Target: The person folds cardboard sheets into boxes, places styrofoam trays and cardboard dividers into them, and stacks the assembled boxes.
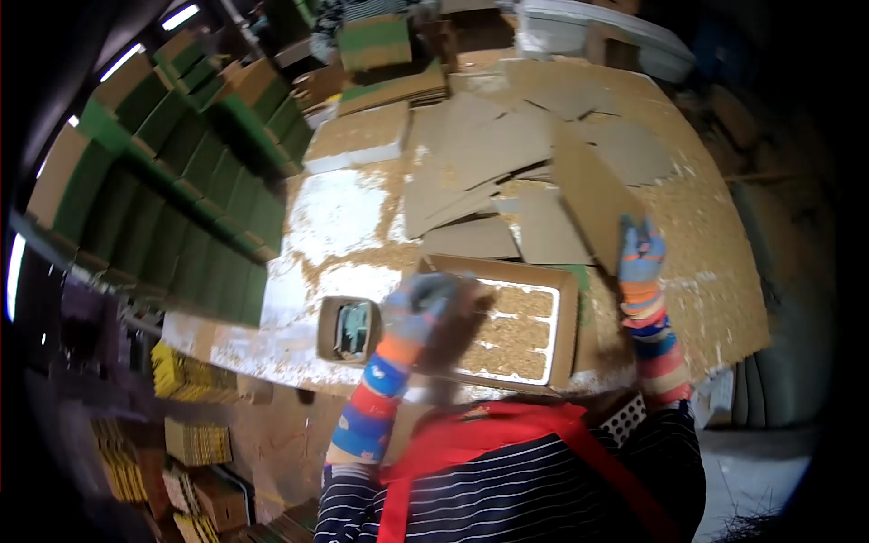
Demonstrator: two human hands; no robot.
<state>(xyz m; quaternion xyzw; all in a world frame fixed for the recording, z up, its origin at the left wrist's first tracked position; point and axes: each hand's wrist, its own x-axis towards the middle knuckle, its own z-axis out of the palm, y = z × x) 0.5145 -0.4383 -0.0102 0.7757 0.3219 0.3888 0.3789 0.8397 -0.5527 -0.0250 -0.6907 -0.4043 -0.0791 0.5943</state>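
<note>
My right hand [641,249], in a grey-blue glove with a colourful sleeve, grips the edge of a flat brown cardboard sheet [593,190], tilted up from the table. My left hand [425,303], gloved alike, is smeared by motion over the left side of an open cardboard box [568,335]. A blurred brown shape beside its fingers cannot be made out. Inside the box lies a white compartmented tray [554,326] filled with sawdust-like brown grains [518,330]. Left of my left hand stands a small box [324,330] holding pale green pieces [351,326].
Loose cardboard sheets [493,145] overlap across the table [715,271], which is strewn with brown grains. Green and brown cartons [172,172] are stacked at the left. A white-sided block [358,140] lies farther back, near more green cardboard [376,43]. Yellow-edged stacks [195,376] sit below left.
</note>
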